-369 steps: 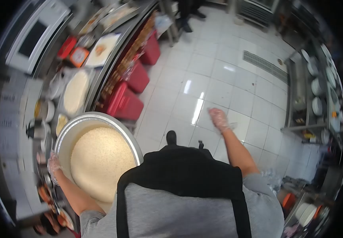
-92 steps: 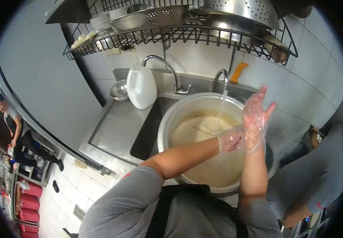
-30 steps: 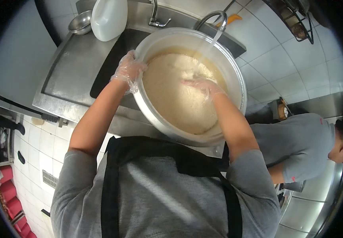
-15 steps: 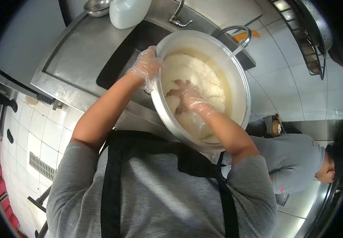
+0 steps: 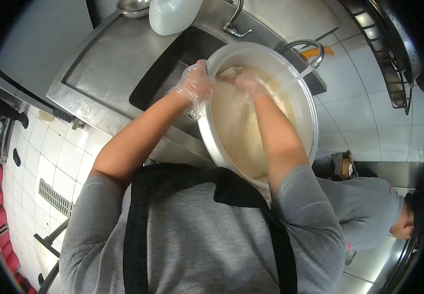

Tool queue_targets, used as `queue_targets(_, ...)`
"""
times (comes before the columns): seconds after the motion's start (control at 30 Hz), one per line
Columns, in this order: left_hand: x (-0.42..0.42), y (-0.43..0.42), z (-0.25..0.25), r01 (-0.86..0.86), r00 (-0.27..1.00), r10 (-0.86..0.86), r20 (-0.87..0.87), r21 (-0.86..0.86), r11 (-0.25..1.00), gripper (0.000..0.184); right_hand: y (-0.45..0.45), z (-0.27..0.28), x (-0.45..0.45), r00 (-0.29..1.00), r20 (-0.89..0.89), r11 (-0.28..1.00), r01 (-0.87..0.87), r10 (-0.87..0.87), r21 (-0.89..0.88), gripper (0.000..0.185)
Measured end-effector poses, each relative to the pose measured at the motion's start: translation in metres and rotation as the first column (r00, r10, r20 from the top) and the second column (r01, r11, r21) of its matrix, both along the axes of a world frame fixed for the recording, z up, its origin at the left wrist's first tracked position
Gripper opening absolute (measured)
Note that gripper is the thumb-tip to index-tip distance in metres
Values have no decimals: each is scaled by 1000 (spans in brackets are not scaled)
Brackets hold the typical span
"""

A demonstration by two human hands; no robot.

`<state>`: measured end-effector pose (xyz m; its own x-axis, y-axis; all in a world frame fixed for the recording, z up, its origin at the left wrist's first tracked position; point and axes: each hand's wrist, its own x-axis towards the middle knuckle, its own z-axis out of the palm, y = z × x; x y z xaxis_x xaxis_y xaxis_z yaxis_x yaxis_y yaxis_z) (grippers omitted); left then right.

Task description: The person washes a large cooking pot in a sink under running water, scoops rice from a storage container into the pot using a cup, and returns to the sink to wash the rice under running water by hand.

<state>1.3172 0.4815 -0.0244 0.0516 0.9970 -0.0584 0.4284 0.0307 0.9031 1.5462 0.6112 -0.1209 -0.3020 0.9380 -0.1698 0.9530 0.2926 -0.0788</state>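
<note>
A large metal pot [image 5: 207, 132] stands at the sink, holding pale rice [image 5: 241, 142] in cloudy water. Water runs into it from a curved faucet [image 5: 318, 60] at its upper right. My left hand [image 5: 196, 84], in a clear plastic glove, grips the pot's left rim with its fingers closed over the edge. My right hand [image 5: 247, 82], gloved too, is inside the pot near its far wall, partly in the cloudy water. Its fingertips are under the surface, so whether they hold rice cannot be seen.
Left of the pot are a dark sink basin [image 5: 172, 63] and a steel drainboard [image 5: 104, 63]. A white jug [image 5: 172, 14] and metal bowls [image 5: 133, 7] stand behind. A second faucet [image 5: 232, 24] is between. A co-worker in grey [image 5: 369, 210] bends at the right; a wire rack [image 5: 388, 68] hangs upper right.
My right hand has moved from the middle of the rice to the far side of the pot. Earlier, both hands were together above the pot. My left hand stays on the rim.
</note>
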Motion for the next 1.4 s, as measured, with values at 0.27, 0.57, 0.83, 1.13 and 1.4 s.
queue_targets(0.27,-6,7,-3,74,992,-78,-102,-48,996,53,-155,66,-33,856,69,799,-446,512,-402,82)
queue_targets(0.57,-3,4,-5,81,995,-77,60,-72,994,55,-113,52,170,747,-659,978,-60,-89,-201,39)
queue_targets(0.83,-3,12,-19,71,997,-71,-28,4,997,53,-94,19,95,762,-446,853,260,-469,-453,57)
queue_targets(1.13,0,4,-6,18,994,-13,105,-41,999,45,-227,119,31,967,-143,811,-254,210,-527,55)
queue_targets(1.4,1,4,-9,-3,996,1,93,20,1000,42,-181,30,-7,787,463,824,-97,407,-559,37)
